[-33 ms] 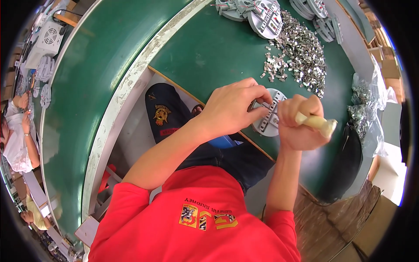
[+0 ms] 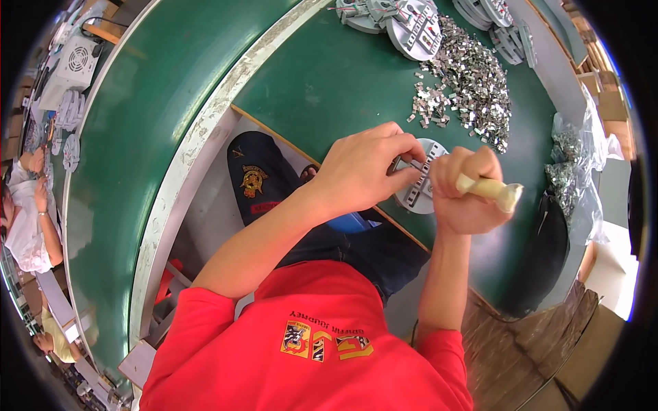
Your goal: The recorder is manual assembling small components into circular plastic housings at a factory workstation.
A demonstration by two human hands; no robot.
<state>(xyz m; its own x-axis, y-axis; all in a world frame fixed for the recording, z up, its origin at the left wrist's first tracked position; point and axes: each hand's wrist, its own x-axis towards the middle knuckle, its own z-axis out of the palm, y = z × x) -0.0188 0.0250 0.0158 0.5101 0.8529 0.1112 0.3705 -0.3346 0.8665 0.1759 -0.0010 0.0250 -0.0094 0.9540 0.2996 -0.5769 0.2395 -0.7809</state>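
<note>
A round light-grey plastic disc (image 2: 419, 199) with rows of dark slots lies on the green tabletop near its front edge, between my hands. My left hand (image 2: 370, 164) is bent over the disc's left side, thumb and forefinger pinched together at its slots. Whatever sits between those fingertips is too small and covered to name. In my right hand (image 2: 469, 195), fingers wrapped in a fist, is a cream-coloured handle (image 2: 491, 191) with a rounded, worn end. The fist is at the disc's right edge, hiding part of it and the tool's other end.
Beyond the disc lies a heap of small shiny metal clips (image 2: 480, 82). More grey discs (image 2: 414, 31) are stacked at the back. At the right are a clear plastic bag (image 2: 579, 164) and a black item (image 2: 541, 257). Co-workers (image 2: 31, 219) sit left, past a green conveyor (image 2: 147, 109).
My right fist has shifted very slightly left with the handle. My left hand stays pinched at the disc.
</note>
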